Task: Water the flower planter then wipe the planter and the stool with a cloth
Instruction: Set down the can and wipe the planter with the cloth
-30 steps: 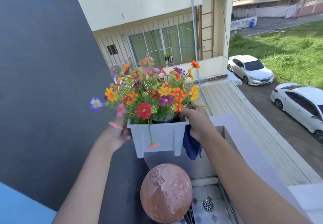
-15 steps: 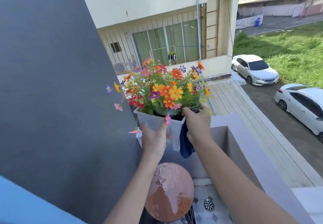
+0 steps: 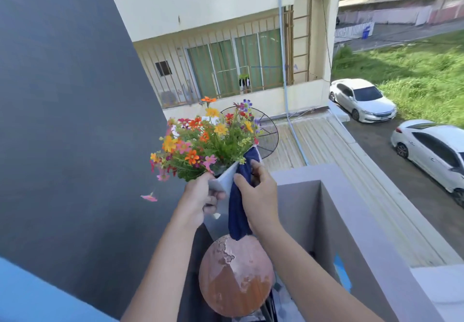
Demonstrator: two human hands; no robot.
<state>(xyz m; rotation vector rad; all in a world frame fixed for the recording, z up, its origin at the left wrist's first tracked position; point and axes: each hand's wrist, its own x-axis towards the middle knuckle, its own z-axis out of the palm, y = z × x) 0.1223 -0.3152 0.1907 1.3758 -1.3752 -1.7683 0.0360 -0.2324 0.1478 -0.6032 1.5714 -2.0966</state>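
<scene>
Holding the white planter up in the air above the round stool, the left hand grips its near corner with fingers curled around the wall. The planter is tilted, its mass of orange, yellow, pink and purple flowers leaning up and to the left, toward the dark grey wall. The right hand presses a dark blue cloth flat against the planter's right side, fingers partly spread over the fabric and thumb on its near edge; the cloth's loose end hangs down and reaches just above the stool's seat. The stool's reddish-brown top is worn, with pale patches of peeled finish. One pink flower dangles well below and left of the bunch. To the right runs a grey balcony ledge, and beyond it two white cars are parked below.
</scene>
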